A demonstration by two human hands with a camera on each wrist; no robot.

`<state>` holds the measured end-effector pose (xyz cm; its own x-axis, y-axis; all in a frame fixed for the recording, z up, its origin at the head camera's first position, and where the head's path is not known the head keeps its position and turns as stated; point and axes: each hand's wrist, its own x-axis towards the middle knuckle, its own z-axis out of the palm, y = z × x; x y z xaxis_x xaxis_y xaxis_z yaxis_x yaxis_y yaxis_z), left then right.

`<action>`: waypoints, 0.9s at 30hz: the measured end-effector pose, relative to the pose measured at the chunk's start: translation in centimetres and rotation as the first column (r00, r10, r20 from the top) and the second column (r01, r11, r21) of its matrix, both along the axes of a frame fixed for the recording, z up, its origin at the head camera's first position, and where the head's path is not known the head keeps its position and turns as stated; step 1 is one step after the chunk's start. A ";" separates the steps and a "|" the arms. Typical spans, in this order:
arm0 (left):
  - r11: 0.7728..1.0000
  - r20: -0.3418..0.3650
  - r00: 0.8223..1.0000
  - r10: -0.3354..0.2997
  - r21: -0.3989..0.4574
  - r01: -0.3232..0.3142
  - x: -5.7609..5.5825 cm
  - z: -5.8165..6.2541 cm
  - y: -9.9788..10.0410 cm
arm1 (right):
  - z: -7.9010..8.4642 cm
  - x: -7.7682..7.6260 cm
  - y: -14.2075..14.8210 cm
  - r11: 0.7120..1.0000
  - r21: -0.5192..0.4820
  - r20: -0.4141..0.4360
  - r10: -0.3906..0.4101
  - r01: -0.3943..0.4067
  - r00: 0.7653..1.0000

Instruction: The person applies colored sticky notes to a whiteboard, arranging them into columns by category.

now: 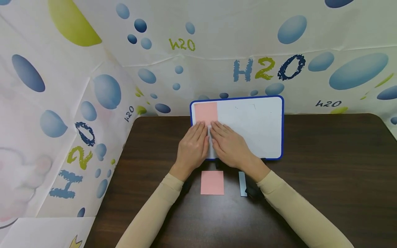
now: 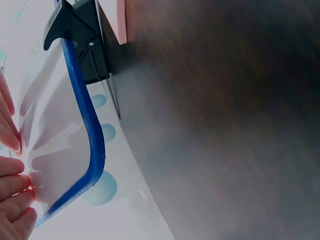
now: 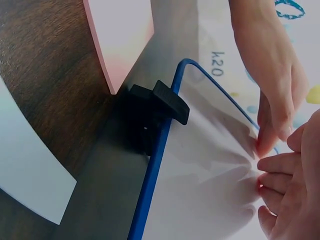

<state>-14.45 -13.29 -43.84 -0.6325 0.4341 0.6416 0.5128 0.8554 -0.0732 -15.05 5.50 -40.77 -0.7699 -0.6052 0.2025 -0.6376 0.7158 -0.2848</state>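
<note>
A small whiteboard [image 1: 251, 127] with a blue frame leans upright at the back of the table. On its upper left lies a pink sticky note [image 1: 206, 112]. My left hand [image 1: 192, 144] rests its extended fingertips against the note's lower edge. Beside it, my right hand [image 1: 231, 144] touches the same edge with straight fingers. Both sets of fingertips meet the board surface in the right wrist view, where the note itself is out of sight. Below the hands, a pink sticky note pad [image 1: 212, 183] lies on the table.
A light blue pad [image 1: 243, 184] lies near the right wrist, partly covered. A black stand foot [image 3: 145, 117] grips the board's lower edge. Behind the dark wooden table [image 1: 325, 172] hangs a patterned white sheet [image 1: 217, 27], which also covers the left side.
</note>
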 end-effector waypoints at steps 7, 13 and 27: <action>1.000 0.006 1.000 0.012 0.003 -0.012 0.1 0.2 0.0 | 0.1 -0.1 -0.2 1.000 0.015 0.019 -0.005 0.005 1.000; 1.000 0.029 0.999 0.023 -0.001 -0.023 0.1 0.5 0.0 | 0.1 -0.1 -0.1 1.000 0.012 0.027 -0.010 0.009 1.000; 1.000 0.036 0.999 -0.001 0.025 0.000 0.7 0.7 0.0 | 0.8 0.6 -0.2 1.000 -0.011 0.058 -0.014 0.015 0.998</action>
<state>-13.79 -13.34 -43.13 -0.6551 0.4188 0.6288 0.5153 0.8564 -0.0335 -14.45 5.30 -39.93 -0.7890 -0.5919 0.1645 -0.6096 0.7211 -0.3292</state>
